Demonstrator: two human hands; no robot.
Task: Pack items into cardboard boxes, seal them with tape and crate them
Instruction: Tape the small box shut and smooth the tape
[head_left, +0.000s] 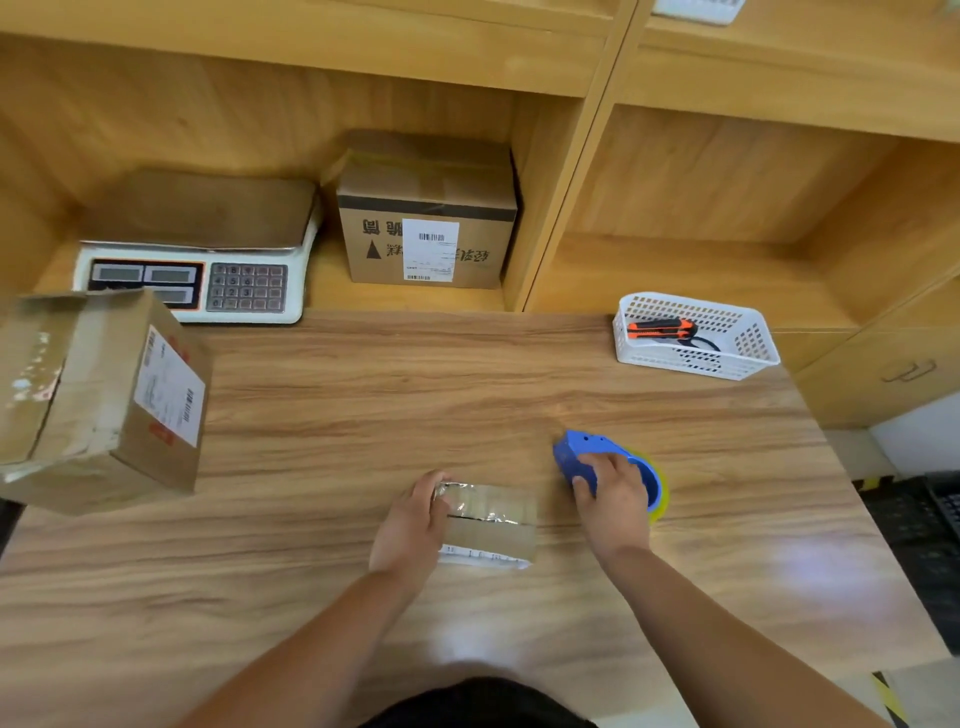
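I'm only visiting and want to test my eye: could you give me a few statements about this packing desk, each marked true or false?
1. The right hand grips the blue dispenser. True.
2. The left hand holds the small box. True.
3. The scale stands at the far right. False: it stands at the back left.
4. The knife lies beside the scale. False: it lies in the white basket at the back right.
5. Shiny tape already runs over the small box. True.
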